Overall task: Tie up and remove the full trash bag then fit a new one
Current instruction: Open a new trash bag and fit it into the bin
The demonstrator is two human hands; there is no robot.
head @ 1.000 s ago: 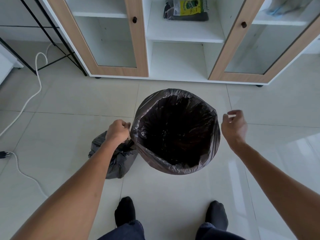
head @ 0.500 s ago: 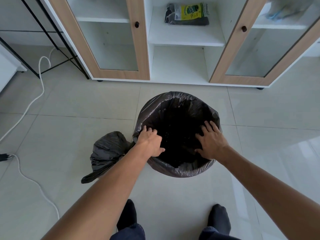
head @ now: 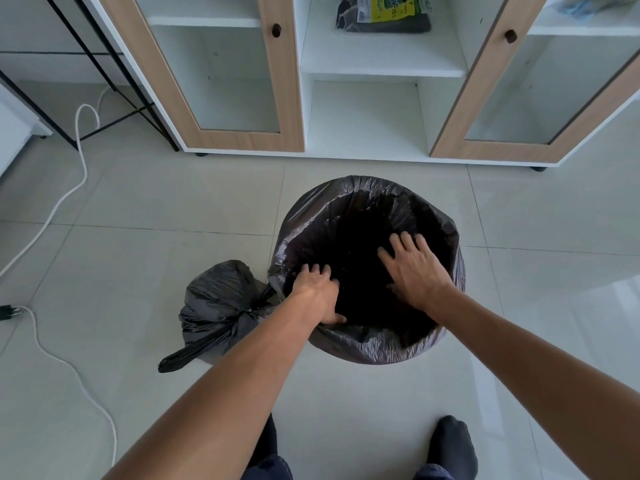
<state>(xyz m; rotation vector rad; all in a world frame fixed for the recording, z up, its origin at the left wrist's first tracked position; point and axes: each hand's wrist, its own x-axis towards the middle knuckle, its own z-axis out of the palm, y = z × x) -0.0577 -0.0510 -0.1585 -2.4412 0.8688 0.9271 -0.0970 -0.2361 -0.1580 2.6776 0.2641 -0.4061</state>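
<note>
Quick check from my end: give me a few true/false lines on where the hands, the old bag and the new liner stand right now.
1. The tied trash bag lies on the floor left of the bin. True.
2. A new liner is folded over the bin rim. True.
3. The left hand grips the tied bag. False: it rests flat inside the liner.
4. The right hand is outside the bin. False: it is spread open inside the liner.
5. A pack of bags sits on the cabinet shelf. True.
</note>
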